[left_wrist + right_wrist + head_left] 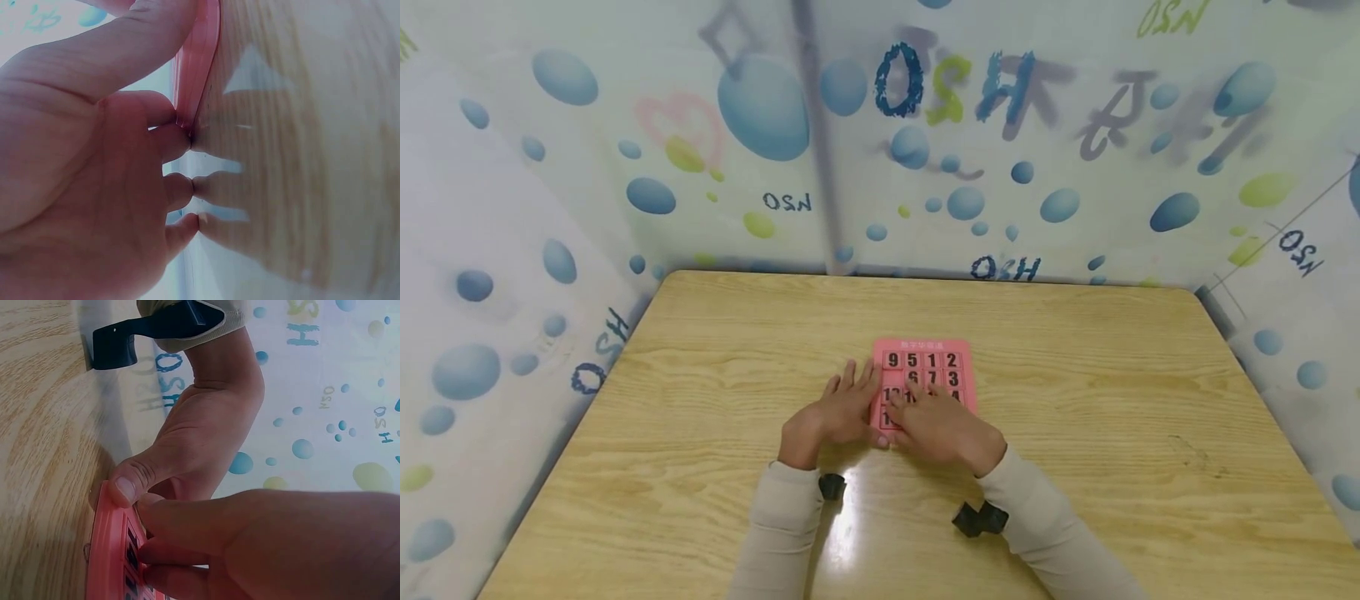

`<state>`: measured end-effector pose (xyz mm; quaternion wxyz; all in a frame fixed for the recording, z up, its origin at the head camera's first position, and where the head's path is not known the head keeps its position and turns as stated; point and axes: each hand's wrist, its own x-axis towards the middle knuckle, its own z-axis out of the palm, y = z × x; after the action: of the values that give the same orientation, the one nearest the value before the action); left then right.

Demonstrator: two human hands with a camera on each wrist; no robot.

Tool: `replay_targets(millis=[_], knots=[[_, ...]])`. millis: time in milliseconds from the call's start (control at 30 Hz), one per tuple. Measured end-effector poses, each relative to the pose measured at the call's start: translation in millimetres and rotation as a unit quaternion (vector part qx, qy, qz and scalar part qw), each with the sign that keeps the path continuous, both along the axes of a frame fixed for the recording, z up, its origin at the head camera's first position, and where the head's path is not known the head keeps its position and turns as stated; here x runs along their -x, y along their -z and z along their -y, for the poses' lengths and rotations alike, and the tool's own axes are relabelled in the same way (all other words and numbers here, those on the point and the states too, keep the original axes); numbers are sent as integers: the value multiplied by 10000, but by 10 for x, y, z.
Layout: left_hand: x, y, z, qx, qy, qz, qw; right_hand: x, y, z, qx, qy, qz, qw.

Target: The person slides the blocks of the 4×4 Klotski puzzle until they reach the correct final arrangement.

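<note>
A pink number slide puzzle (942,367) lies flat on the wooden table, with black digits on its square tiles. The top row reads 9, 5, 1, 2; below the 9 one cell shows bare pink. My left hand (838,412) steadies its left side, fingers spread and fairly straight along the edge, tips down on the table. Its thumb (125,487) presses the near left corner. Over the lower tiles lies my right hand (943,425), fingertips (912,387) touching the tile faces and hiding several of them. The puzzle's pink side (203,62) shows beside the left fingers.
The wooden table (1075,375) spreads around the puzzle. Walls (865,183) covered in blue and green bubble prints stand behind it and on both sides. Black camera mounts (981,518) are strapped at both wrists, close over the table.
</note>
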<state>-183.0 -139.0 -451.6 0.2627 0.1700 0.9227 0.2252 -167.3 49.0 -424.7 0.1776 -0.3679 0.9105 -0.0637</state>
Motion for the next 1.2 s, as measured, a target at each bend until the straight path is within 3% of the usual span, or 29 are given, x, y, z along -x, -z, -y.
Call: replay_targets(millis=[233, 367, 533, 700, 1200], knots=[[19, 0, 16, 26, 54, -28, 10000, 40, -10, -44, 302, 57, 116, 9995], [8, -10, 17, -18, 83, 27, 10000, 113, 0, -96, 526, 290, 157, 9981], [2, 8, 5, -11, 141, 65, 9999, 208, 69, -121, 578, 482, -43, 9972], [-1, 31, -7, 5, 153, 68, 9999, 264, 163, -72, 630, 562, 33, 9964], [6, -11, 6, 89, 131, 17, 9999, 265, 140, 41, 198, 476, 42, 9987]])
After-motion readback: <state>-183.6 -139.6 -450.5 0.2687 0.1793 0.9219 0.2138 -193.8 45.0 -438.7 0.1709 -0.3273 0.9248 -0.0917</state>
